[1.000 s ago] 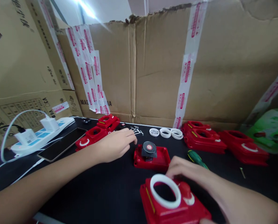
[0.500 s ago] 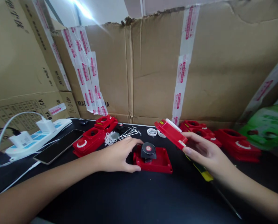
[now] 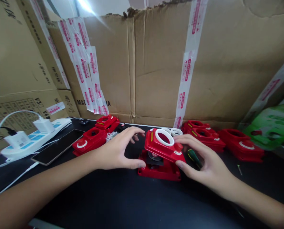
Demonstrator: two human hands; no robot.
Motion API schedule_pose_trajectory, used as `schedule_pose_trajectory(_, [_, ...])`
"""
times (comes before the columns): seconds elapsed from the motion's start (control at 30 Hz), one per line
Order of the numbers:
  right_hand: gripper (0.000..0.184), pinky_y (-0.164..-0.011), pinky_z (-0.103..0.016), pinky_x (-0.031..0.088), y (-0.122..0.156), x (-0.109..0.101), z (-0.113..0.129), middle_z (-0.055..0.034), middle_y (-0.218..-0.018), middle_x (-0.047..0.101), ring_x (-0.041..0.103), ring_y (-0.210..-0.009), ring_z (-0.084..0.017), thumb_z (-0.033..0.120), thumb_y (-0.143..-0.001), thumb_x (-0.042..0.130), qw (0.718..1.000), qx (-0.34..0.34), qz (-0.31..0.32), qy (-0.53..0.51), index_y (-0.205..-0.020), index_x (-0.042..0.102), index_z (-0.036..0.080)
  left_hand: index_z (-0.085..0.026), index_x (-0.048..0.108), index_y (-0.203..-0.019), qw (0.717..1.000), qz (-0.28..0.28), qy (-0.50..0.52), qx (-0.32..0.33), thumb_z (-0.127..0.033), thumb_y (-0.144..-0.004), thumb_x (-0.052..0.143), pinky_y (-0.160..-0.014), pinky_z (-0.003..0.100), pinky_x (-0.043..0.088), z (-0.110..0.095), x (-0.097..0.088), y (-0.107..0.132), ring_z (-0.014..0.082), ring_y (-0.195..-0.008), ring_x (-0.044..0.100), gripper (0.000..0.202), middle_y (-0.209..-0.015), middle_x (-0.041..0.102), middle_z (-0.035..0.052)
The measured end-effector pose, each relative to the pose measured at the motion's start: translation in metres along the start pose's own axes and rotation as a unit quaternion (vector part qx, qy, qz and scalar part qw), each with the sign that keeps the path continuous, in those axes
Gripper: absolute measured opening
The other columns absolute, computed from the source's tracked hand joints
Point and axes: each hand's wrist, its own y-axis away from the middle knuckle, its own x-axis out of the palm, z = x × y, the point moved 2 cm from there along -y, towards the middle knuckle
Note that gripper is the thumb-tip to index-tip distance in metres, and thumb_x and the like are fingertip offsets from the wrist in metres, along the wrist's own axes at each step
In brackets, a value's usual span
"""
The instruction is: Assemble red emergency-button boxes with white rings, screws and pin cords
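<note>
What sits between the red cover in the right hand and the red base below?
In the head view, a round disc and a black piece show between the tilted red cover and the red base.

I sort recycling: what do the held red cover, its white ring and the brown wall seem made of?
Red cover: probably glossy plastic, by its sheen and moulded edges. White ring: smooth, uniform, likely plastic, possibly rubber. Brown wall: matte cardboard, creased, torn on top.

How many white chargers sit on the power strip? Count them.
2, both on the power strip: the near charger at lower left, the far charger behind it, to the right. None looks hidden.
</note>
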Motion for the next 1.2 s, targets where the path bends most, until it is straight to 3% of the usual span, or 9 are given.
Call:
schedule_pose_trajectory(0.13, [0.039,-0.114,-0.044,0.052,-0.001,0.004,0.005,-0.0055,-0.136,0.066,0.063,-0.13,-0.027,0.029,-0.095,0.073,0.999,-0.029,-0.001,0.024,-0.131,0.061,0.034,-0.029,0.048,-0.148,0.996,-0.041,0.062,0.054,-0.042,-0.086,0.087,-0.11,0.047,0.055,-0.004,0.005,0.0,0.0293,-0.125,0.065,0.074,-0.146,0.06,0.0101])
schedule_pose_trajectory(0.33, [0.041,-0.113,-0.042,0.052,0.001,0.005,0.009,-0.006,-0.137,0.064,0.063,-0.13,-0.025,0.026,-0.096,0.07,0.998,-0.053,0.011,0.039,-0.134,0.06,0.034,-0.025,0.054,-0.139,0.993,-0.06,0.04,0.089,-0.036,-0.089,0.084,-0.11,0.042,0.054,-0.003,0.009,-0.001,0.0272,-0.126,0.063,0.059,-0.139,0.062,0.009])
schedule_pose_trajectory(0.6, [0.057,-0.113,-0.045,0.053,0.003,0.006,0.014,-0.0097,-0.14,0.062,0.063,-0.13,-0.028,0.02,-0.09,0.071,0.995,-0.07,-0.01,0.076,-0.145,0.059,0.03,-0.023,0.054,-0.136,0.995,-0.056,0.0,0.079,-0.032,-0.082,0.085,-0.11,0.042,0.053,-0.005,0.009,0.001,0.0281,-0.124,0.064,0.064,-0.135,0.064,0.0083])
schedule_pose_trajectory(1.2, [0.047,-0.109,-0.051,0.056,0.003,0.011,0.008,-0.0109,-0.136,0.066,0.066,-0.127,-0.031,0.022,-0.09,0.072,0.996,-0.05,0.034,0.068,-0.136,0.063,0.029,-0.024,0.049,-0.142,0.998,0.0,-0.051,0.039,-0.034,-0.084,0.081,-0.115,0.047,0.051,-0.002,0.016,0.002,0.0311,-0.131,0.061,0.067,-0.143,0.06,0.0101])
